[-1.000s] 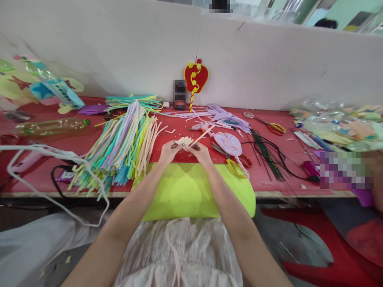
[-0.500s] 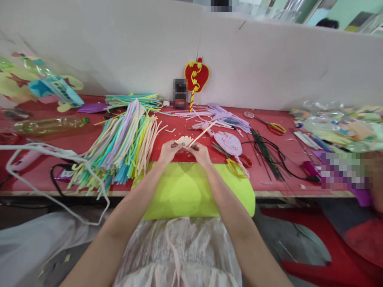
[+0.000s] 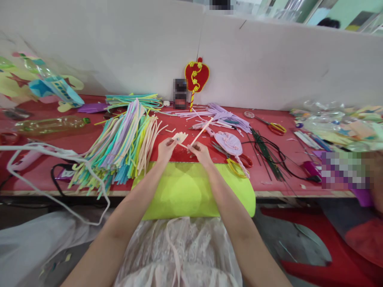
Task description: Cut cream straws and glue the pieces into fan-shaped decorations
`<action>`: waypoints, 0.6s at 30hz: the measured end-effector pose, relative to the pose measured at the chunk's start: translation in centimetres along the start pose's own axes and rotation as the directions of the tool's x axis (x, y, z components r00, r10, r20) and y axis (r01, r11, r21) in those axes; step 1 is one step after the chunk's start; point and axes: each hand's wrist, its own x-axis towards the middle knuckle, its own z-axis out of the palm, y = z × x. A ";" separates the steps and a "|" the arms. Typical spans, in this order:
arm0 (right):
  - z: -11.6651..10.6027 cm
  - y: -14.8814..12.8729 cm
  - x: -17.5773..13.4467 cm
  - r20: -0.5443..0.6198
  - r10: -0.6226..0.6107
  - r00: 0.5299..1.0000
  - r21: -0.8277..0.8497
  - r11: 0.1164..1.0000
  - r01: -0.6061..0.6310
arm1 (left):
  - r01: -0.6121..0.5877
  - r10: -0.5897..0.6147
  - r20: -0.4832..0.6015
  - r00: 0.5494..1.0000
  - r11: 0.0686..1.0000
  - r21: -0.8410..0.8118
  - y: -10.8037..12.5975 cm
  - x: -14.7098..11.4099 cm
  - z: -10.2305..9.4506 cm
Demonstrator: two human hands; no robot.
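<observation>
Left hand (image 3: 168, 149) is held just beyond a lime-green sheet (image 3: 191, 187), its fingers clamped on a cream fan-shaped piece (image 3: 182, 137); by the right hand (image 3: 199, 152), also beyond the sheet, a slanting cream strip (image 3: 202, 132) is pinched. Left of the sheet, coloured strips (image 3: 119, 139) are heaped on the red table (image 3: 287, 145). Scissors (image 3: 229, 162) are laid at the sheet's far right corner, a lilac disc (image 3: 229, 142) just beyond. Well beyond the sheet, a red ornament (image 3: 198, 75) is stood upright.

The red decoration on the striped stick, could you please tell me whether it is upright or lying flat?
Upright: the red decoration sits on top, with the striped stick running down toward the table.
</observation>
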 end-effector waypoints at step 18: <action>-0.3 -0.6 0.1 -0.122 -0.069 0.990 0.109 0.991 0.082 | -0.294 0.302 0.070 0.951 0.805 0.515 2.9 -2.2 -0.1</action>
